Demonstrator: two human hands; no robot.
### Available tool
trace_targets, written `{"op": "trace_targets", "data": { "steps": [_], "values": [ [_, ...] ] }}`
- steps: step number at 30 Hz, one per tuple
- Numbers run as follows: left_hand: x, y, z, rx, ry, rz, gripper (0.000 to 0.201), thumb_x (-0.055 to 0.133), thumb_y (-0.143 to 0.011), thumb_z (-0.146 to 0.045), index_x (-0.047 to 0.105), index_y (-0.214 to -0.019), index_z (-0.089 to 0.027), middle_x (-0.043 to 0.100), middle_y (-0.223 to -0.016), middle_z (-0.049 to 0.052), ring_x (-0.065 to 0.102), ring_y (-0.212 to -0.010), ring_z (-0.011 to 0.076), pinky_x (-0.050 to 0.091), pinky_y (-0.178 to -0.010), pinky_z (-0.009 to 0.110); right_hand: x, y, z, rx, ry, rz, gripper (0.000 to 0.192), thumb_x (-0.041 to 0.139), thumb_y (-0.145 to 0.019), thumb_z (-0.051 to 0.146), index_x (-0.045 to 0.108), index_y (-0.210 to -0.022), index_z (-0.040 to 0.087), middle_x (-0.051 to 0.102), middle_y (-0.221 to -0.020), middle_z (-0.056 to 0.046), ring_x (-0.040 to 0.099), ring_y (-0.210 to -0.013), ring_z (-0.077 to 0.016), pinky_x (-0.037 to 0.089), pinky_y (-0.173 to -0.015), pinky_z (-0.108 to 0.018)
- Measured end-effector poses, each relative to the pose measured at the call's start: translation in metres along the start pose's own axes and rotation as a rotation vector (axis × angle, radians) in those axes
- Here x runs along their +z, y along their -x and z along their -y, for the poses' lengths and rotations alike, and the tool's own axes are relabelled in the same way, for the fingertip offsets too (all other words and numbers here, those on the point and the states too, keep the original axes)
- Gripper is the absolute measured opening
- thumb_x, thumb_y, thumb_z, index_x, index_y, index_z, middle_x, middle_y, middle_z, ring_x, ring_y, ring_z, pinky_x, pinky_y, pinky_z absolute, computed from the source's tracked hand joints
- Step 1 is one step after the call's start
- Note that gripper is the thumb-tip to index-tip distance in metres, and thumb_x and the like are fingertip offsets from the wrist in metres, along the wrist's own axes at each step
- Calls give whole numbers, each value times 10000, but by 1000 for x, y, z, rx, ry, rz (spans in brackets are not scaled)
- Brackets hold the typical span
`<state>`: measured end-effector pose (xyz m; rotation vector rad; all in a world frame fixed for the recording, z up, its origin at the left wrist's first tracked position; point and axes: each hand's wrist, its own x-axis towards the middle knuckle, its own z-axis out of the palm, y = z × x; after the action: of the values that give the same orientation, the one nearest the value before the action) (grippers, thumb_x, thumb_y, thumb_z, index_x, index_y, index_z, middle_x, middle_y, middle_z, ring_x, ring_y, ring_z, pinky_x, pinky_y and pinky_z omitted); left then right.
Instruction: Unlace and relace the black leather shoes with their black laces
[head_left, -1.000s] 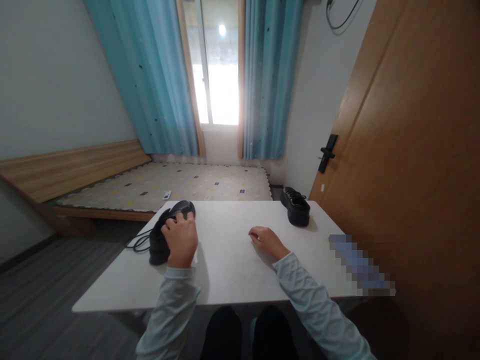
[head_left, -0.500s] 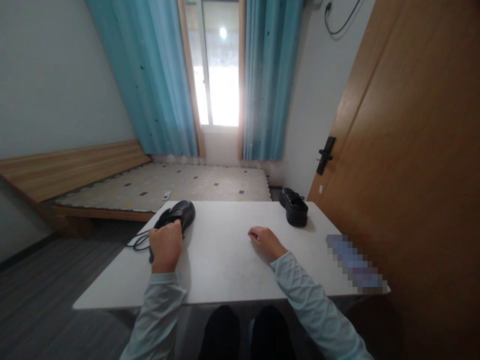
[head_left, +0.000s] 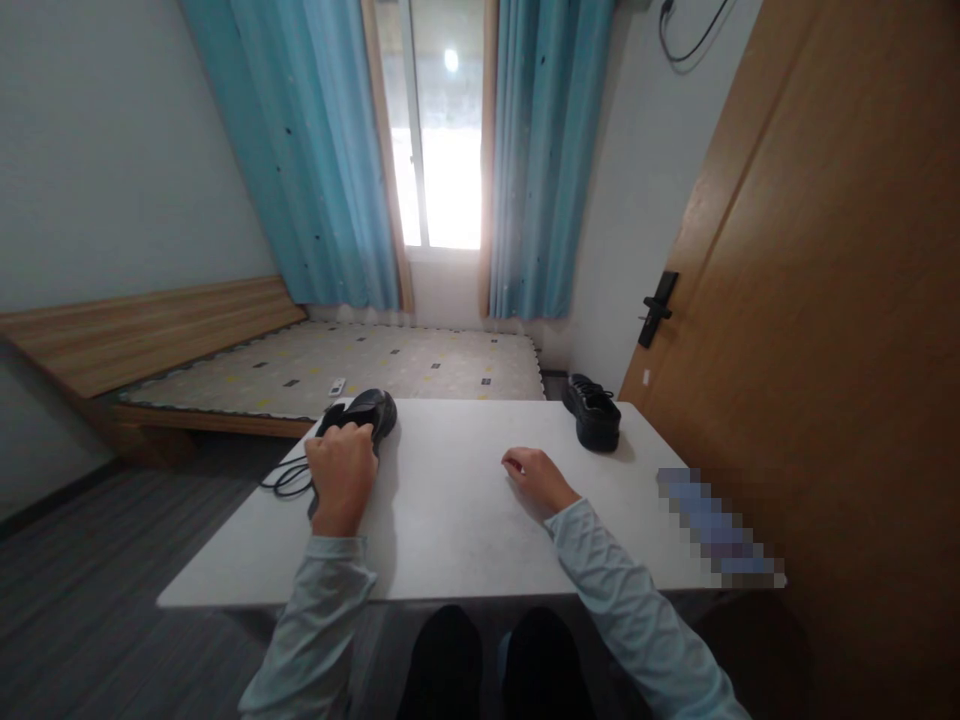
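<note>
My left hand (head_left: 345,480) is closed around a black shoe (head_left: 379,412) on the left part of the white table (head_left: 450,520). The toe points away from me, and my fingers and palm hide the middle of the shoe. Loose black laces (head_left: 285,480) trail in loops off its left side. My right hand (head_left: 536,478) rests near the table's middle with its fingers curled in, and nothing shows in it. A second black shoe (head_left: 596,415), laced up, stands at the far right of the table.
A blurred bluish item (head_left: 716,530) lies along the table's right edge. Close on the right is a wooden door (head_left: 817,300) with a black handle (head_left: 657,310). Beyond the table is a low bed (head_left: 405,365) with a white remote-like object (head_left: 337,386) on it.
My left hand and the shoe have shifted slightly forward and to the right, the laces along with them. My right hand has stayed in place. The whole view has shifted a little.
</note>
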<state>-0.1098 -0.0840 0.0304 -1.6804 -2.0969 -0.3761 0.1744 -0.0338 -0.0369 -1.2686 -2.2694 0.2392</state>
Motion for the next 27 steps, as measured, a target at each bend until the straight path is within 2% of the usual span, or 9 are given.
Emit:
{"op": "trace_targets", "data": {
  "steps": [5,9,14,18,22,27],
  "values": [
    [-22,7,-27,29,56,-14,329,343,-879,-174,628,-1045,-171,626,-935,118,489,-929,288,274,-760,411,0,0,-1,2,-16,-13,159,526,-840,150,683,-863,165,686,-799,-51,605,-728,-147,422,-703,-241],
    [-31,19,-56,67,117,-33,337,343,-896,-180,619,-1090,-185,624,-937,104,479,-935,276,280,-771,411,1,0,-3,1,-27,-26,155,529,-836,147,682,-862,165,684,-794,-49,600,-715,-144,424,-697,-239],
    [-33,37,-91,136,229,-68,330,362,-911,-188,613,-1125,-195,618,-902,94,489,-907,260,287,-763,402,-1,1,-4,-1,-47,-52,156,516,-849,158,672,-860,165,678,-783,-42,602,-716,-140,429,-705,-240],
    [-31,52,-115,187,281,-47,327,373,-912,-173,613,-1131,-204,618,-889,87,493,-895,250,294,-750,390,-3,0,-3,35,-97,-119,174,493,-873,194,649,-945,165,671,-783,-39,601,-696,-135,438,-680,-237],
    [-29,64,-132,200,321,-7,313,393,-909,-175,605,-1137,-204,620,-901,94,494,-906,245,303,-755,390,-6,0,-3,56,-169,-197,195,485,-877,214,609,-1020,169,663,-818,-40,590,-680,-131,447,-655,-235],
    [-27,73,-146,203,356,15,285,406,-906,-175,616,-1097,-197,616,-896,96,496,-905,248,310,-754,396,-6,-1,-3,61,-215,-212,218,479,-874,216,564,-1071,176,654,-826,-36,580,-663,-129,454,-647,-239]
  ]
}}
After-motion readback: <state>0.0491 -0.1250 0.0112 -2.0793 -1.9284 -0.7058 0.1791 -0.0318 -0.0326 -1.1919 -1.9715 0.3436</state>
